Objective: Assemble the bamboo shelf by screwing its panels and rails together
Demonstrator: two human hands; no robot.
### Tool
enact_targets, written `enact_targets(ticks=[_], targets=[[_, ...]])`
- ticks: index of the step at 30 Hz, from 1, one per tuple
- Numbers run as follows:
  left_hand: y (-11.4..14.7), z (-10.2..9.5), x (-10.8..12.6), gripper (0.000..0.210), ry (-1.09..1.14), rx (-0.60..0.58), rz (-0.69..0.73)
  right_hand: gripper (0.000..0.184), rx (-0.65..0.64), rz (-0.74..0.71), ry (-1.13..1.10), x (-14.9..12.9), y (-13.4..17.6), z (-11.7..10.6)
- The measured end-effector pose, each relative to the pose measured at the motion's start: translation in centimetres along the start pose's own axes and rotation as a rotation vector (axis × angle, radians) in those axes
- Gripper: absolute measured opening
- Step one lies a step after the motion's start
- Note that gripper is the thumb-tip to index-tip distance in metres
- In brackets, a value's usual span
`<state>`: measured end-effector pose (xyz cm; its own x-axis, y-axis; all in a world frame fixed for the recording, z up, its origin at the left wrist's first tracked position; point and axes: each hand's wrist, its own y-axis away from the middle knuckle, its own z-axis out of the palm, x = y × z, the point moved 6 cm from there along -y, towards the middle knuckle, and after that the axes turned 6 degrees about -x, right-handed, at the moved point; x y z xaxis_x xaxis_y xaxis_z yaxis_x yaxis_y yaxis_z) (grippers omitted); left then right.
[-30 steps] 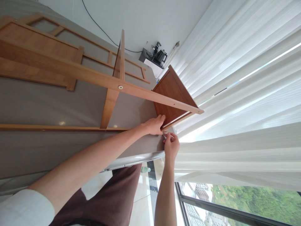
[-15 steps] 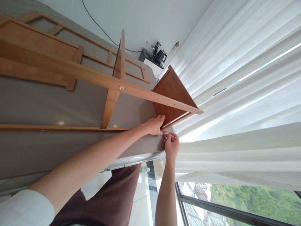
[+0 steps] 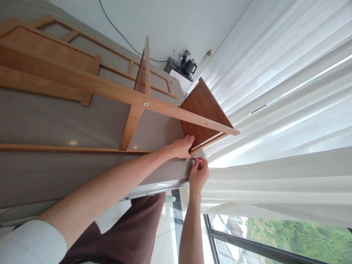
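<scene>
A wooden frame with long rails (image 3: 110, 86) and upright panels stands on a grey surface. My left hand (image 3: 182, 146) is closed around the near corner, where the lower rail (image 3: 90, 148) meets the end panel (image 3: 206, 110). Just right of it, my right hand (image 3: 199, 172) pinches a thin metal tool, apparently a hex key (image 3: 191, 156), whose tip points at that corner. Fingers cover most of the tool and the joint. On the upper rail, a round bolt head (image 3: 145, 104) shows beside the middle panel (image 3: 143, 69).
More wooden panels and slatted frames (image 3: 55, 51) lie at the left. A black kettle (image 3: 189, 67) stands on a small cabinet by the wall. White curtains (image 3: 275, 110) hang close on the right, above a window (image 3: 247, 242). A bottle (image 3: 169, 198) is on the floor.
My right hand has turned slightly and shifted a little left, and the hex key now stands more upright against the corner. My left hand keeps its place on the frame.
</scene>
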<state>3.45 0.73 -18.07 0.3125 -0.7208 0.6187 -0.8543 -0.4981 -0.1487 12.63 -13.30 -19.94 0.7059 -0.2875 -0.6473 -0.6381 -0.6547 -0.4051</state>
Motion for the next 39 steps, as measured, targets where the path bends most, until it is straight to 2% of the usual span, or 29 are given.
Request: enact_targets(ticks=[9,14,22,28,34,39], targets=[[0.1,-0.1,0.1,0.053,-0.002,0.004,0.002,0.038,-0.040,-0.073,0.059,-1.8,0.6,-0.1],[0.2,-0.1,0.2,0.055,0.000,-0.002,-0.006,0.037,-0.037,0.021,-0.006,-1.4,0.3,-0.3],[-0.2,0.3,-0.2,0.056,0.001,-0.003,0.003,0.036,-0.157,0.200,-0.186,0.7,-1.3,0.1],[-0.1,0.2,-0.2,0.055,0.006,-0.005,0.004,0.040,-0.217,0.268,-0.253,2.3,-2.3,0.3],[-0.1,0.2,-0.2,0.057,0.007,0.002,0.000,0.037,-0.204,0.205,-0.249,1.6,-1.7,0.2],[-0.1,0.1,-0.1,0.057,0.004,-0.003,0.000,0.034,-0.097,0.117,-0.152,0.2,-0.3,-0.1]])
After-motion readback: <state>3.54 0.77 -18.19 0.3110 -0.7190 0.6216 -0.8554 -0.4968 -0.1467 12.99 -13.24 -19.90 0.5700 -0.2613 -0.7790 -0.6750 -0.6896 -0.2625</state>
